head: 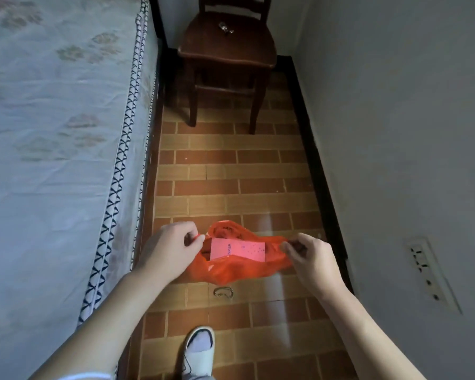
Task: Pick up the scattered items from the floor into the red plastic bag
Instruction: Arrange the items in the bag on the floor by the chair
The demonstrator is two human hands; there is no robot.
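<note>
I am holding the red plastic bag (231, 267) up over the floor (231, 171) with both hands. My left hand (167, 250) pinches the left edge of the bag's mouth between thumb and fingers. My right hand (310, 256) pinches the right edge the same way. Both grips are pressed tight on the thin plastic, and the mouth is pulled wide between them.

Inside the bag I can see a pink box (237, 250) with some letters on it. It lies flat, with its long side going from left to right, from one hand toward the other.

One thing is not in the bag yet, I think. A small beaded loop (224, 292), like a bracelet, lies on the floor tiles just under the bag, on the side near me. It is between the bag and my foot in its white slipper (199, 349). Its long side also goes from left to right. It sits a bit nearer my left hand than my right, almost in the middle.

So my guess is that one hand must let go of the bag and reach down and back toward me to get the loop. The other hand must keep the bag from drooping shut.

The bed (52, 133) is on my left and the wall (395, 133) on my right. A wooden chair (228, 50) stands far ahead, with something small and shiny (225, 28) on its seat. I cannot tell what it is.
</note>
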